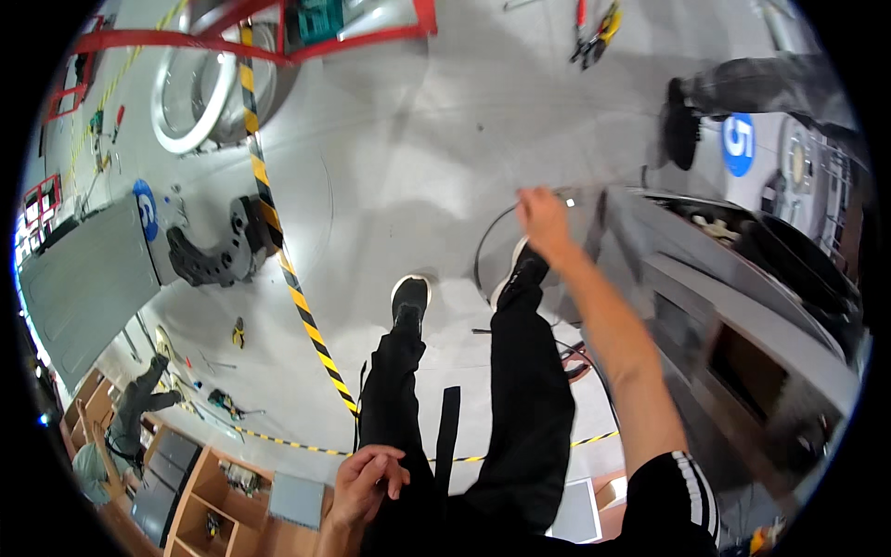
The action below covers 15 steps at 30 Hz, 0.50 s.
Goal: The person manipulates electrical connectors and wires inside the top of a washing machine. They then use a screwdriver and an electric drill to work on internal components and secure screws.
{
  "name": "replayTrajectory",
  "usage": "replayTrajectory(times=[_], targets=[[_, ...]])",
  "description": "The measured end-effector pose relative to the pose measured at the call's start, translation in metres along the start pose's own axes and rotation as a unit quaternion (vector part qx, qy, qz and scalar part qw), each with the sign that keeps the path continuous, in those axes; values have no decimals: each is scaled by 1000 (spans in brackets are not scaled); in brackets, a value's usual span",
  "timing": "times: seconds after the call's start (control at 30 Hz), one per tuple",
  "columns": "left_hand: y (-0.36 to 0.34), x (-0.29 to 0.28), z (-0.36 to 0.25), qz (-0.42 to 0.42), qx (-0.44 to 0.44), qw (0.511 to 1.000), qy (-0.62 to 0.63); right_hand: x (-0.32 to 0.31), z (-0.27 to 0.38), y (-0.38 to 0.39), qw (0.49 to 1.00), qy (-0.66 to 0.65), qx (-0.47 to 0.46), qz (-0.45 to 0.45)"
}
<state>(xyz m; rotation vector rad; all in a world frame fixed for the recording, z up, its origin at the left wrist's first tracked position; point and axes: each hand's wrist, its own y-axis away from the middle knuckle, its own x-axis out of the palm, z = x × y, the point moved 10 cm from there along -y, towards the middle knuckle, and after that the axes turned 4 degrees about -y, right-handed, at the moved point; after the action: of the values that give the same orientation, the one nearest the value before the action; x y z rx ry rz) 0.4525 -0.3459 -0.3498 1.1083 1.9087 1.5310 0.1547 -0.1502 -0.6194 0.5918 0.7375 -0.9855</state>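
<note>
My right hand (543, 223) reaches out ahead, over my right shoe, with its fingers pinched together on a thin dark hoop (480, 252). This hoop looks like a wire ring; part of it hangs down beside the shoe, and its far side is hard to make out against the floor. Low in front of my body, my left hand (369, 478) has its fingers loosely curled in, with nothing visible in them. To the right of my right arm is an opened grey appliance cabinet (742, 302), with dark parts inside it.
Yellow-black tape (299, 299) crosses the floor at left. Beyond it lie a dark curved block (218, 251) and a grey panel (88, 283). A white round door ring (167, 130) and pliers (603, 35) lie farther off. Other people's legs (780, 88) show at right and lower left.
</note>
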Motion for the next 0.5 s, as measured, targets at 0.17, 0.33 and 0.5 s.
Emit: replayTrajectory(times=[0.17, 0.33, 0.5], targets=[[77, -6, -36, 14, 33, 973, -228, -73, 184, 128, 915, -314, 237, 91], [152, 6, -93, 73, 134, 949, -276, -206, 380, 221, 866, -447, 205, 90], [197, 65, -88, 183, 140, 915, -332, -280, 437, 290, 838, -502, 211, 29]])
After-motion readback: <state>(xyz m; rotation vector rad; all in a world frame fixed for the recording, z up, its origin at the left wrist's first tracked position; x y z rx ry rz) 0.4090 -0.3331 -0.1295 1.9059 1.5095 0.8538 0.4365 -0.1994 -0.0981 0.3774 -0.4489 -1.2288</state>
